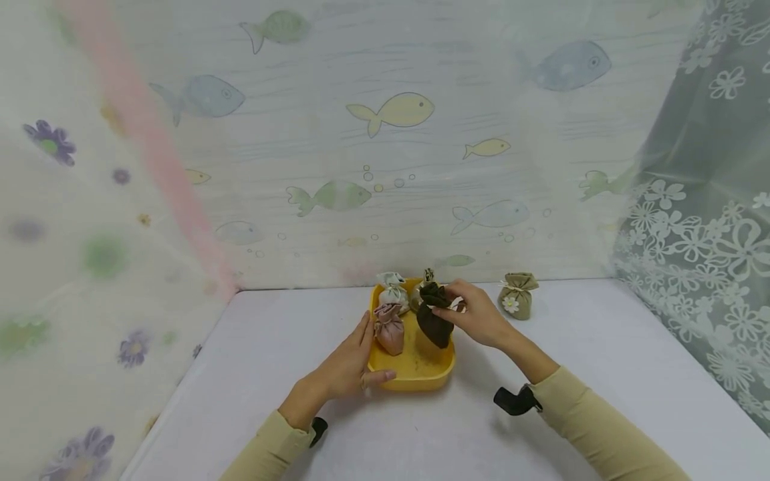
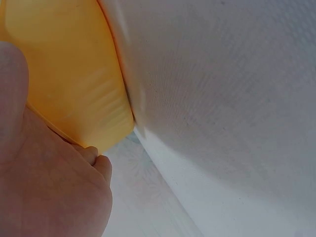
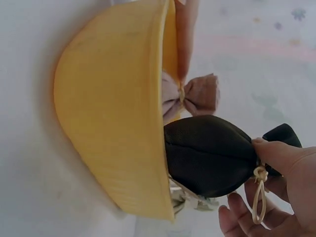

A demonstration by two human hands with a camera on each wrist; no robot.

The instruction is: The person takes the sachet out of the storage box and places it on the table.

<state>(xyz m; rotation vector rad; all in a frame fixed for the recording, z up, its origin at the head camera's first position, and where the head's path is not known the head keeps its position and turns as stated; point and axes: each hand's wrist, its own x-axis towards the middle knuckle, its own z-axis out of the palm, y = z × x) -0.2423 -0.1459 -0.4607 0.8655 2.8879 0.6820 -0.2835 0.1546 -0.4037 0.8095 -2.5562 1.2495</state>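
Flowered sheet (image 1: 54,267): well to the left of both grips, crossed by a pink stripe.
Tabletop (image 1: 277,321): beneath both grips, covered in white.
Left grip (image 1: 349,364): unclenched, laid against the outside of the yellow tub at its near left corner, fingers stretched along the side wall, thumb along the near end.
Yellow tub (image 1: 415,385): just right of the left grip and touching it, mostly below and left of the right grip.
Pink pouch (image 1: 391,336): inside the tub, beside the left grip's fingertips, tied at the neck.
Pale pouch (image 1: 393,294): inside the tub, beyond the left grip, behind the pink one.
Pouch with patterned top (image 1: 429,274): at the tub's far end, beyond the right grip, partly hidden.
Dark pouch (image 1: 436,327): hanging from the right grip, lower end just past the tub's rim; contact with the tub's floor impossible to tell.
Right grip (image 1: 475,312): pinching the dark pouch at its neck, near a cream cord loop (image 3: 258,200).
Tan pouch (image 1: 519,298): upright outside the tub, right of the right grip, bearing a white flower (image 1: 510,305).
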